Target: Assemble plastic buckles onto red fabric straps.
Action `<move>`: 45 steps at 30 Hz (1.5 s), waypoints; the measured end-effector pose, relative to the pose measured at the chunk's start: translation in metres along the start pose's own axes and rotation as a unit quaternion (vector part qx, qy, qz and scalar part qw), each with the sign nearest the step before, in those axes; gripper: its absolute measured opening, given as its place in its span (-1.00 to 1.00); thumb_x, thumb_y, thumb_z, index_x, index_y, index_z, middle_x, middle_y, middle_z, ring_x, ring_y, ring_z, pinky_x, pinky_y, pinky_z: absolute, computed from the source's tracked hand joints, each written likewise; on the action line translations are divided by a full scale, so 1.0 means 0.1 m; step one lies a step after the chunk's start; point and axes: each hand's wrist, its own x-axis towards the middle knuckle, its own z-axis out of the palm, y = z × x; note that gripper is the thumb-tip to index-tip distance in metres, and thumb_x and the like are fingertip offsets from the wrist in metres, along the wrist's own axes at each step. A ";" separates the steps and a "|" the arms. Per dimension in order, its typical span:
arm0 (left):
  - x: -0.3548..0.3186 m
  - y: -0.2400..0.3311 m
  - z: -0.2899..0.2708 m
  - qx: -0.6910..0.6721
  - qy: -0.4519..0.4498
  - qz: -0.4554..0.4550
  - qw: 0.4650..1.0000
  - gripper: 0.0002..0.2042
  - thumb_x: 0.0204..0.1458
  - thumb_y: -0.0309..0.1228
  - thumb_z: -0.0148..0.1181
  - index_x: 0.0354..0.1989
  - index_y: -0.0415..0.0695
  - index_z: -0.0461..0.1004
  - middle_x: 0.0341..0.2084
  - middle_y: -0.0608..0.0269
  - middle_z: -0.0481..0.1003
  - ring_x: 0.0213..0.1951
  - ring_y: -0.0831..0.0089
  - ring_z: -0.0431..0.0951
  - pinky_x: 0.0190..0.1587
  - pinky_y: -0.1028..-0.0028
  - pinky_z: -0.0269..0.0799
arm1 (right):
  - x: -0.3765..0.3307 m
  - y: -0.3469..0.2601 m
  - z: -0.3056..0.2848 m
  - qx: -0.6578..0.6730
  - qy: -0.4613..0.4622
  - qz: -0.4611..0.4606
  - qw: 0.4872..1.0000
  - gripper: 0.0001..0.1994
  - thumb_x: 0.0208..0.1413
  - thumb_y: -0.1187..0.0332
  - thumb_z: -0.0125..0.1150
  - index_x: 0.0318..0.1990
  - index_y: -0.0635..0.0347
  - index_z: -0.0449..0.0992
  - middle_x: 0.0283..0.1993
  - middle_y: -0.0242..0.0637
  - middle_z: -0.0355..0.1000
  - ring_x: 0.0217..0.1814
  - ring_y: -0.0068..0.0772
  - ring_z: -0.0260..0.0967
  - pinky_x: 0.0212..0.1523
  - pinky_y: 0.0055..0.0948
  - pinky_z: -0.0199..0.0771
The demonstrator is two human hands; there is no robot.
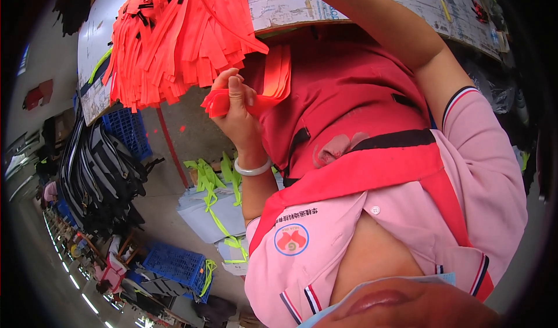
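My left hand [235, 104], with a pale bangle at its wrist, is closed round a folded bundle of orange-red webbing strips [278, 75]. The thumb presses on the bundle, and the strips' loose ends stick out on both sides of the fist. Just beyond the hand, a thick pile of similar orange-red strips [174, 43] with small black pieces among them hangs over the table edge. My right forearm [372, 14] reaches across the table, and the hand at its end is cut off by the top edge.
The worktable [290, 8] has a worn, paper-covered top, with a yellow-handled tool [445, 9] at its right. Blue crates [177, 264], hanging dark straps [99, 177] and grey sheets with lime-green strips [212, 212] stand at the left. Another person [110, 273] is far off.
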 end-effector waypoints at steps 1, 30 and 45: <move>-0.02 -0.05 -0.02 -0.011 -0.005 -0.027 1.000 -0.80 0.20 -0.42 0.07 -0.11 -0.30 0.42 -0.43 0.25 0.39 -0.62 0.63 0.23 -0.56 0.59 0.17 | -0.17 0.07 -0.08 -0.026 -0.063 -0.109 0.992 -0.74 0.17 0.15 0.19 -0.35 0.18 0.46 -0.60 -0.53 0.28 -0.63 -0.67 0.26 -0.64 -0.59 0.35; -0.11 -0.36 0.24 -0.019 -0.115 -0.265 0.957 -0.77 0.00 -0.57 0.25 -0.13 -0.25 0.47 -0.47 0.39 0.43 -0.51 0.64 0.38 -0.43 0.61 0.27 | -1.56 0.84 -0.55 -0.082 -0.231 0.062 0.968 -0.78 0.13 0.24 0.25 -0.29 0.20 0.42 -0.46 -0.48 0.32 -0.39 -0.69 0.26 -0.35 -0.63 0.29; 0.02 -0.37 0.10 -0.134 -0.175 -0.312 0.924 -0.72 0.22 -0.31 0.03 -0.11 -0.33 0.41 -0.27 0.15 0.49 -0.38 0.50 0.45 -0.27 0.48 0.42 | -1.43 0.80 -0.44 -0.180 -0.144 0.006 0.973 -0.80 0.22 0.30 0.12 -0.15 0.25 0.44 -0.37 -0.46 0.34 -0.35 -0.73 0.23 -0.28 -0.66 0.30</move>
